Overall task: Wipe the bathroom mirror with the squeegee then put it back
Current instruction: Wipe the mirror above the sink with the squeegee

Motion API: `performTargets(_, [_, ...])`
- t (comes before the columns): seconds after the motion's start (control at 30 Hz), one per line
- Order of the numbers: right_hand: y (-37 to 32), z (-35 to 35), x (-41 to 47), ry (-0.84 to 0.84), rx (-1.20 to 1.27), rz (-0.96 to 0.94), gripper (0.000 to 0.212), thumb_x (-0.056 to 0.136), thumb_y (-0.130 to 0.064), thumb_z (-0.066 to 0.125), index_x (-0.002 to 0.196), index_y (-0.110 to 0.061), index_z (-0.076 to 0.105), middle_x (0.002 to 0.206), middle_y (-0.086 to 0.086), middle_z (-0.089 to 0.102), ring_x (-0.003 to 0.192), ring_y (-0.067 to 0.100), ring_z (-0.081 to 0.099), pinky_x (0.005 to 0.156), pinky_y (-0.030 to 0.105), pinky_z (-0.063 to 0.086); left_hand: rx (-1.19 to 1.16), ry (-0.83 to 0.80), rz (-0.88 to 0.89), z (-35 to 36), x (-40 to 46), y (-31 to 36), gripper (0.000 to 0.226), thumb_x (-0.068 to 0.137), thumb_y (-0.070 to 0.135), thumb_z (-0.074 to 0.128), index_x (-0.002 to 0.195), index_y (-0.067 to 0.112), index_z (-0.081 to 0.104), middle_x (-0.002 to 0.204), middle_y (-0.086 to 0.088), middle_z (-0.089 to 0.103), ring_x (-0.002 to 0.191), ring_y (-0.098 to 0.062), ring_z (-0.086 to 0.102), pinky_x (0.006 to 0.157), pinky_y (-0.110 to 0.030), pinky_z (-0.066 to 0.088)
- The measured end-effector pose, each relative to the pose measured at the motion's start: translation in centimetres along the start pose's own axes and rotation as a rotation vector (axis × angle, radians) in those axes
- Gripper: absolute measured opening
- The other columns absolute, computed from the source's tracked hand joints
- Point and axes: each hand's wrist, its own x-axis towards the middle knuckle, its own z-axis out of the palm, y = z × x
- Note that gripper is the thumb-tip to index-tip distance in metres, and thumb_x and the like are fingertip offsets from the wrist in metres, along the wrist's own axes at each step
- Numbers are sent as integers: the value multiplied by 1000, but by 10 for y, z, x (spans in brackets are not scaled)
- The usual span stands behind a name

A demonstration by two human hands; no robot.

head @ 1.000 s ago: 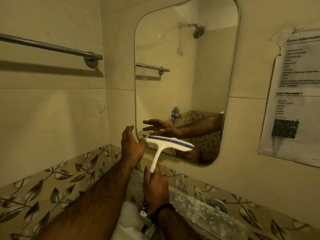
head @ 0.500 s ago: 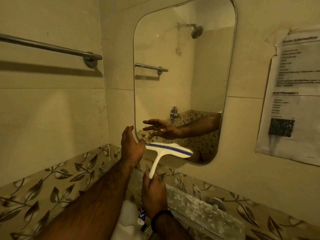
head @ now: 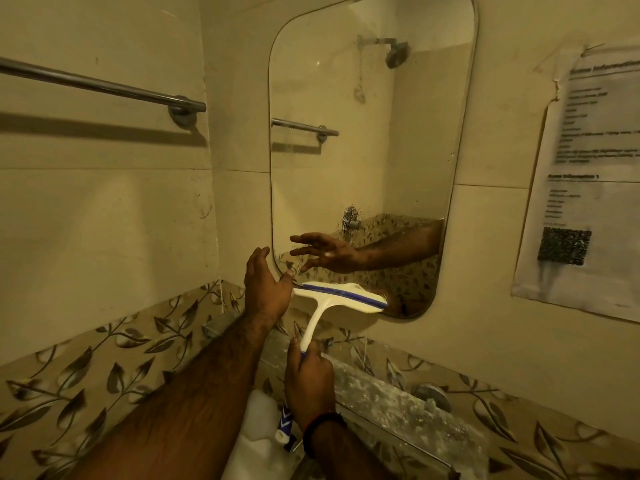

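A white squeegee [head: 341,299] with a blue rubber strip lies with its blade against the lower edge of the rounded wall mirror [head: 363,140]. My right hand [head: 310,382] grips the squeegee's handle from below. My left hand [head: 265,289] is raised beside the mirror's lower left corner, fingers straight, its thumb touching the left end of the blade. The mirror shows my left hand's reflection, a shower head and a tap.
A steel towel rail [head: 104,88] runs along the left wall. A printed paper notice [head: 585,188] is stuck to the wall right of the mirror. A dusty glass shelf [head: 381,396] sits below the mirror. A white container [head: 256,441] stands under my wrists.
The squeegee blade has slid down from the lower mirror glass to the mirror's bottom edge. My left thumb has come to rest on the blade's left end.
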Motion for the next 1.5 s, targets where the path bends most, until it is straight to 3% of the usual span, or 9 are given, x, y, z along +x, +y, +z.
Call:
performTargets(0.43, [6,-2,-6,-6,-32,25,36,98,-45,34,96,-16,56,77,2,63,66,16,60,58,29,48,-13,-10,19,-2,-3,-1,69,90,22,69,148,22,32,158,-5,28,142,-27,34,110,-50,42])
performTargets(0.7, [4,-8,-10,-6,-12,57,35,98,-45,37,92,-17,57,72,-5,58,59,5,54,45,11,33,-15,-18,21,-3,-9,4,69,90,17,69,148,22,32,158,-5,27,142,-29,34,110,-50,42])
performTargets(0.9, [-6,-15,-16,-20,0,45,35,97,-47,37,96,-19,58,74,-5,60,62,5,56,47,12,33,-14,-15,14,-10,-14,12,70,90,19,70,148,21,32,159,-4,27,143,-28,33,111,-49,41])
performTargets(1.07, [-26,-23,-16,-29,-5,-81,32,96,-46,38,104,-20,56,72,-8,57,60,6,56,51,19,41,-8,1,2,-19,-17,20,68,90,19,69,149,20,33,159,-4,28,142,-27,34,112,-47,40])
performTargets(1.17, [-44,-29,-8,-15,-30,-177,29,95,-47,39,99,-22,54,69,-8,57,55,4,54,46,13,39,-8,21,-4,-27,-15,25,62,93,22,64,148,20,35,158,-4,29,141,-28,35,111,-49,40])
performTargets(1.3, [-70,-41,14,30,-96,-266,37,94,-53,36,101,-20,53,75,-2,59,62,11,58,56,30,53,-21,52,1,-36,-13,33,59,95,25,62,148,20,35,157,-4,31,141,-28,36,111,-48,39])
performTargets(1.5, [-110,-62,41,99,-55,-324,35,95,-52,39,101,-20,50,69,-8,54,58,8,55,48,20,44,-41,41,74,-41,-12,48,61,96,24,61,149,13,33,157,-8,29,142,-29,34,113,-49,36])
